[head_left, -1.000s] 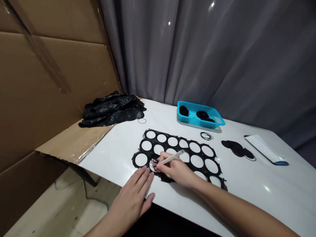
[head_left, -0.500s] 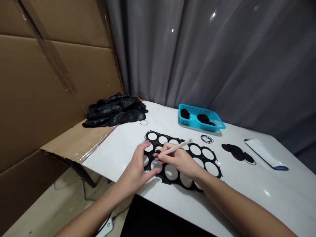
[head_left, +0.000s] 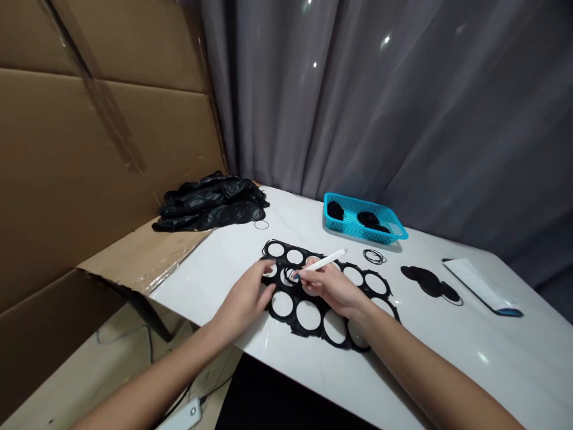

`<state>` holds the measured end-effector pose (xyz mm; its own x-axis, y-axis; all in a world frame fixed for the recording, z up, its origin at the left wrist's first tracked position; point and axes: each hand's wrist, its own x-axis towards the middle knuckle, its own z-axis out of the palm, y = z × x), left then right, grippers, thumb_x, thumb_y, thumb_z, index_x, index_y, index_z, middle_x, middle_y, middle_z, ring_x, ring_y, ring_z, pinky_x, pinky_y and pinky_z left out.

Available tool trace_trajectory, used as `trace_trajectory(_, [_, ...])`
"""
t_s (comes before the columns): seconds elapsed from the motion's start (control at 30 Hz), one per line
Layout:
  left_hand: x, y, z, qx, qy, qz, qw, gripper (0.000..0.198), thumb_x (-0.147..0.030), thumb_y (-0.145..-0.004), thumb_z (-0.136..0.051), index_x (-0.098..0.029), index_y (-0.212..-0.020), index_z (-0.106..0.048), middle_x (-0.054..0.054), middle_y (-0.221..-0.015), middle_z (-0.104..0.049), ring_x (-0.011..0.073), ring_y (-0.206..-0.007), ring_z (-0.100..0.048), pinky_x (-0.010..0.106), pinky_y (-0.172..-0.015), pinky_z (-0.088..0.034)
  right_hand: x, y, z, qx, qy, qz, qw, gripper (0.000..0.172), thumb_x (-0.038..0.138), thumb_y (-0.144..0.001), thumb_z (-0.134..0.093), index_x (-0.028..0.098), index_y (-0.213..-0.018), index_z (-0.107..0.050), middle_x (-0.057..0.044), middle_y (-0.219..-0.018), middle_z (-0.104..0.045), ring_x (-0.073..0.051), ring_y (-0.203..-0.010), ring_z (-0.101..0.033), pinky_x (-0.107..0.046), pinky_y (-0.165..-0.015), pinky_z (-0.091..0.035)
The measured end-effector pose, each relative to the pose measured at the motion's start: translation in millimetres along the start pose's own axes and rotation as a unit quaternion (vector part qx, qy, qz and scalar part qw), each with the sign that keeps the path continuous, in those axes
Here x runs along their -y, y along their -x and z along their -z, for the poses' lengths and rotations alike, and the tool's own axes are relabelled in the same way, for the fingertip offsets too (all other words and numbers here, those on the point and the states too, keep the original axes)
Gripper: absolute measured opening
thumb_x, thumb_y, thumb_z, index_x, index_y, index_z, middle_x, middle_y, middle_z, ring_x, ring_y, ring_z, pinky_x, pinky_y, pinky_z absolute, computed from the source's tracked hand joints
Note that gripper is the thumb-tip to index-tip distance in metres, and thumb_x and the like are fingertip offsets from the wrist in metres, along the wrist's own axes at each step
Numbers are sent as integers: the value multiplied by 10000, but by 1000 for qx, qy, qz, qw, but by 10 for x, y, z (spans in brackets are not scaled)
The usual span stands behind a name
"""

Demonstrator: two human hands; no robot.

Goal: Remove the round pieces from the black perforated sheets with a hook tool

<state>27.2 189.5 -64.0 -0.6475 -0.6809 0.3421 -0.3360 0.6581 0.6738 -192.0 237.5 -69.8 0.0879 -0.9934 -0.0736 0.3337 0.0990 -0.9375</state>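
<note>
A black rubber-like sheet (head_left: 294, 324) with rows of round holes lies flat on the white table (head_left: 215, 263). My right hand (head_left: 335, 288) grips a slim white pen-shaped tool (head_left: 329, 259), its dark tip pointing down and left at the sheet. Near that tip, thin black loops (head_left: 289, 276) lie over one of the holes; whether the tool touches them I cannot tell. My left hand (head_left: 248, 294) rests at the sheet's left edge, fingers and thumb apart, covering part of the holes there.
A heap of black sheets (head_left: 210, 203) sits at the back left by a cardboard wall (head_left: 107, 131). At the back stands a blue basket (head_left: 333, 226) holding black pieces. Black rings (head_left: 374, 257), black discs (head_left: 430, 282) and a white packet (head_left: 483, 285) lie to the right.
My right hand and the tool have shifted slightly right and up. My left hand has moved a little left, apart from the right fingers. More of the sheet's lower left now shows.
</note>
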Motion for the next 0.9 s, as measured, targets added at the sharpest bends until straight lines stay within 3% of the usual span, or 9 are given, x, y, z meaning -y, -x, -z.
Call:
trace_trajectory(0.1, [-39, 423, -97, 21, -72, -48, 996, 220, -227, -976, -508, -182, -1151, -633, 132, -1218, -606, 331, -1148, -567, 577, -973, -448, -141, 65, -81, -27, 158, 17, 987, 308, 329, -793, -758, 171, -732, -501, -6, -727, -571, -131, -691, -483, -251, -635, -346])
trace_trajectory(0.23, [-23, 761, -177, 18, -276, -162, 947, 385, -209, -996, -519, -130, -1373, -538, 176, -1430, -494, 328, -1347, -444, 528, -1059, -448, -263, 224, -221, -10, 288, 19, 957, 234, 303, -858, -651, 182, -729, -497, 20, -678, -519, -133, -653, -444, -262, -600, -318])
trace_trajectory(0.33, [14, 802, -185, 29, -329, -190, 925, 406, -224, -999, -522, -115, -1390, -521, 173, -1467, -461, 311, -1392, -397, 506, -1077, -455, -283, 300, -285, -2, 315, 40, 948, 225, 278, -876, -614, 179, -717, -490, 17, -720, -544, -136, -692, -468, -266, -635, -349])
trace_trajectory(0.7, [8, 795, -187, 15, -334, -188, 924, 364, -193, -990, -503, -127, -1344, -553, 175, -1451, -479, 316, -1370, -434, 512, -1037, -495, -307, 313, -319, 0, 339, 82, 937, 166, 180, -882, -590, 175, -732, -519, 8, -795, -616, -145, -755, -548, -268, -698, -403])
trace_trajectory(0.8, [1, 782, -188, 9, -331, -181, 926, 369, -184, -979, -510, -135, -1342, -551, 176, -1454, -468, 318, -1359, -445, 519, -1032, -497, -368, 381, -332, 20, 418, 179, 891, 159, 146, -912, -559, 173, -762, -512, -11, -817, -605, -158, -789, -537, -279, -718, -399])
trace_trajectory(0.9, [-11, 775, -197, -3, -325, -175, 929, 340, -172, -973, -506, -127, -1304, -565, 185, -1426, -483, 320, -1328, -476, 516, -1023, -505, -393, 441, -339, 98, 536, 287, 788, 96, 89, -919, -510, 167, -866, -527, -70, -959, -627, -201, -878, -519, -315, -766, -408])
